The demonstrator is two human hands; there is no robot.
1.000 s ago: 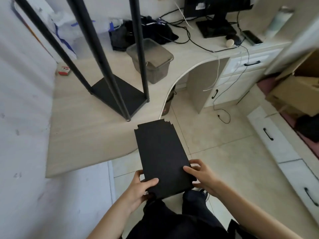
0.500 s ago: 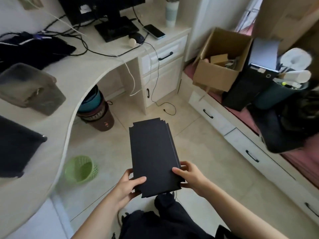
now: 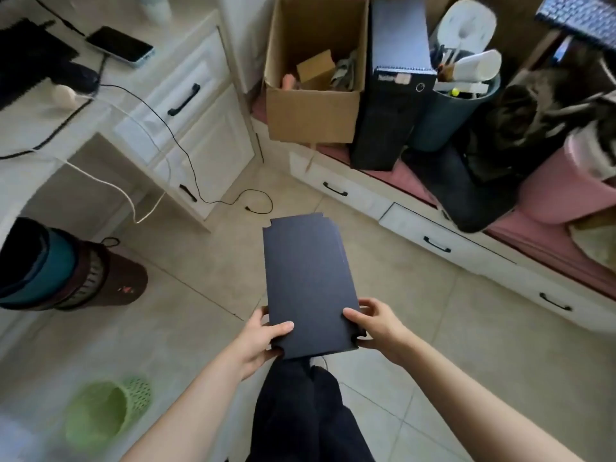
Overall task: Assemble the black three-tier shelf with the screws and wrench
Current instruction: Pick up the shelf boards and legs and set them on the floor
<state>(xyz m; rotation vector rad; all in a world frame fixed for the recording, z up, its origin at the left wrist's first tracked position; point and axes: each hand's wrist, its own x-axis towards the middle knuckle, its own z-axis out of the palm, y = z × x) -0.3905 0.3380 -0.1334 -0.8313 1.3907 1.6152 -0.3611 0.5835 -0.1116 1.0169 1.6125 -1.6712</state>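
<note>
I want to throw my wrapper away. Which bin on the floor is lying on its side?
The small green basket, bottom left. It lies tipped, its mouth facing sideways; the brown stacked bins look tipped too, but blurred.

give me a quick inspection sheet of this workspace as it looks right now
surface: tiled floor, with the desk's edge at upper left
job's things: black shelf panels, a stack held out over the floor; screws, wrench and frame not seen
clutter: cardboard box, computer tower, green basket, stacked bins, phone
grippers: left hand and right hand grip the stack's near corners, thumbs on top
cables: black cable trailing onto the floor, white cable hanging from the desk
surroundings: drawer units under a pink-topped bench
</note>
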